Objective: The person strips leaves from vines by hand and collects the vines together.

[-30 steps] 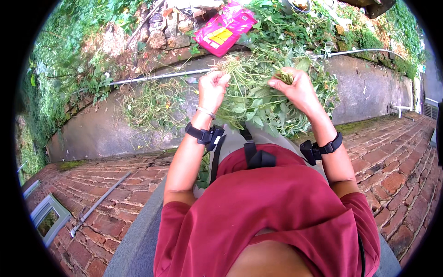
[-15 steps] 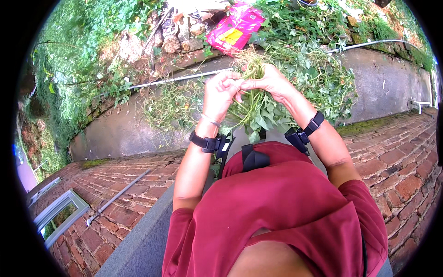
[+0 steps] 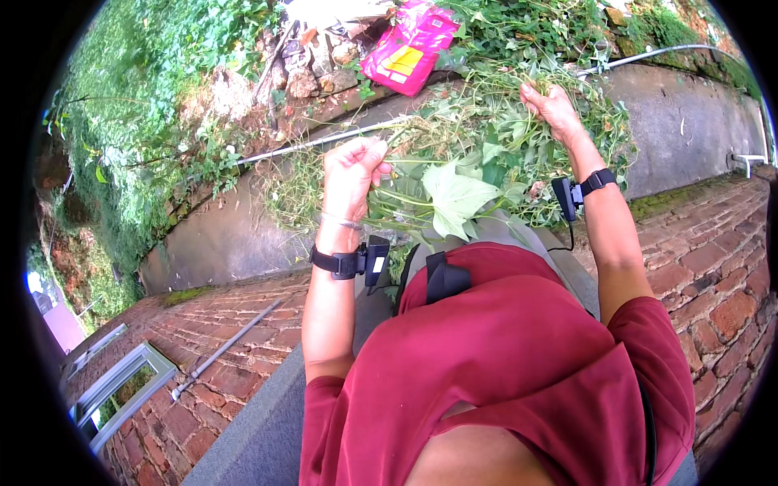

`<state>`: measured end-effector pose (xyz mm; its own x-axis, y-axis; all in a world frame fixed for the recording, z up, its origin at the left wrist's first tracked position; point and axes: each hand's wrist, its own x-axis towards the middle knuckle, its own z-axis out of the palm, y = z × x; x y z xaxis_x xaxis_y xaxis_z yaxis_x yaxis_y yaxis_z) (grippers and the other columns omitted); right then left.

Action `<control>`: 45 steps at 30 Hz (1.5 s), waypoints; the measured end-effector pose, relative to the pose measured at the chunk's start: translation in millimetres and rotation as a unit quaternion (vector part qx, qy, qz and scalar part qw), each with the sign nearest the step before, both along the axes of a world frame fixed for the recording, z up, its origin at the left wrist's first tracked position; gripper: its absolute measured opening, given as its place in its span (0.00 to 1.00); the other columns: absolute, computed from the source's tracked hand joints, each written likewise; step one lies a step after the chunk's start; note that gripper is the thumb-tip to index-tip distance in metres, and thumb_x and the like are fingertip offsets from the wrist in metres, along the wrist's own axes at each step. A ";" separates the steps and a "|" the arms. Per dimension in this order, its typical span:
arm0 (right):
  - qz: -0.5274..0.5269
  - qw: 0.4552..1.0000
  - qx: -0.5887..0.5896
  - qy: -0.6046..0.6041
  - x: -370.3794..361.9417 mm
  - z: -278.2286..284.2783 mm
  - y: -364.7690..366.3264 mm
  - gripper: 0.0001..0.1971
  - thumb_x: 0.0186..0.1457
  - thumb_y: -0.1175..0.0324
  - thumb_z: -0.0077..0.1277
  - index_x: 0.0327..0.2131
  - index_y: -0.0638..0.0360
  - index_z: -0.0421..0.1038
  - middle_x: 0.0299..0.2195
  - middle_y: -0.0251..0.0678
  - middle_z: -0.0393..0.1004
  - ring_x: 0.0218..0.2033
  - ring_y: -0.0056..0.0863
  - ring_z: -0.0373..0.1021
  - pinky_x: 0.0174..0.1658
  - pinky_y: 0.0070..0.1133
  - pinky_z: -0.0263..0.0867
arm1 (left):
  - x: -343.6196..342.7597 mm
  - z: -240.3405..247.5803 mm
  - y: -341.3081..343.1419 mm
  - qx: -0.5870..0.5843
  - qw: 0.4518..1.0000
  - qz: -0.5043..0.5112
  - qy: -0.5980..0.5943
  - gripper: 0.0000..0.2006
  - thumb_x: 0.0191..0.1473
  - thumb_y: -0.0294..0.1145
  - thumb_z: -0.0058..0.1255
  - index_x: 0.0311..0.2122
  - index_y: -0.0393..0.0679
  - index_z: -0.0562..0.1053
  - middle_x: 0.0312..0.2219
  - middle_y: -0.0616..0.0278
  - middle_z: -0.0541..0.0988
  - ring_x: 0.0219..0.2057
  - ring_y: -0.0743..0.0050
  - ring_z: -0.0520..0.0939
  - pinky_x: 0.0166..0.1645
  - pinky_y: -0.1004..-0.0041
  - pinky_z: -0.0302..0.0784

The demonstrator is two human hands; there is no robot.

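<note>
My left hand [image 3: 353, 174] is closed around thin green stems. From its fingers the leafy stems [image 3: 399, 196] run to the right, and a broad pale green leaf [image 3: 458, 197] hangs at their end above my lap. Farther right and higher, my right hand [image 3: 554, 112] is held apart from the left, its fingers curled in over a heap of leafy vines [image 3: 587, 154]. Whether stems sit between those fingers is hard to make out against the leaves behind them. Each wrist wears a black strap with a small black device.
Beyond the heap lies a pink bag [image 3: 409, 49] with a yellow patch, beside stones [image 3: 302, 81]. A thin pale pipe [image 3: 316, 143] runs along the concrete strip [image 3: 677, 121]. Tangled pale vines [image 3: 296, 190] lie at the left. Brick paving [image 3: 689, 259] spreads on both sides.
My hands were together on a bunch of stems and have moved apart. The right went up and right over the heap; the left shifted left, holding stems with a broad leaf.
</note>
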<state>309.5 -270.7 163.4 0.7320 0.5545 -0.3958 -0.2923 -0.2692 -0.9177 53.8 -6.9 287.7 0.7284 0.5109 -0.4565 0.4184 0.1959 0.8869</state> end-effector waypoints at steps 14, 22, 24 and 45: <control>0.218 0.957 0.193 -0.009 -99.3 88.6 86.9 0.14 0.50 0.76 0.60 0.42 0.62 0.74 0.35 0.28 0.76 0.39 0.17 0.70 0.44 0.20 0.68 | 58.7 -6.3 -7.8 -0.198 0.976 -0.064 -0.060 0.15 0.57 0.22 0.52 0.48 0.29 0.72 0.35 0.57 0.80 0.32 0.77 0.79 0.36 0.80 0.74; 0.062 0.973 0.217 0.038 -98.9 58.9 96.4 0.15 0.46 0.77 0.63 0.38 0.61 0.70 0.33 0.26 0.72 0.34 0.15 0.69 0.40 0.17 0.68 | 48.3 -19.7 -30.1 0.347 0.931 -0.110 -0.028 0.27 0.49 0.41 0.63 0.48 0.29 0.73 0.35 0.55 0.79 0.38 0.71 0.78 0.41 0.69 0.75; 0.034 0.977 0.209 -0.003 -93.0 59.7 97.5 0.16 0.45 0.76 0.64 0.37 0.61 0.69 0.32 0.26 0.71 0.33 0.15 0.69 0.38 0.17 0.69 | 38.1 -19.4 -36.4 0.404 0.906 -0.119 0.040 0.21 0.54 0.41 0.58 0.45 0.32 0.73 0.30 0.61 0.78 0.33 0.75 0.77 0.37 0.71 0.73; 0.252 0.920 0.042 -0.298 -46.2 48.1 90.0 0.09 0.46 0.80 0.54 0.34 0.61 0.74 0.25 0.43 0.77 0.29 0.32 0.74 0.36 0.28 0.68 | 31.9 -25.0 -60.6 -0.027 0.990 -0.079 0.111 0.13 0.61 0.42 0.47 0.34 0.42 0.76 0.21 0.72 0.71 0.18 0.87 0.66 0.18 0.82 0.57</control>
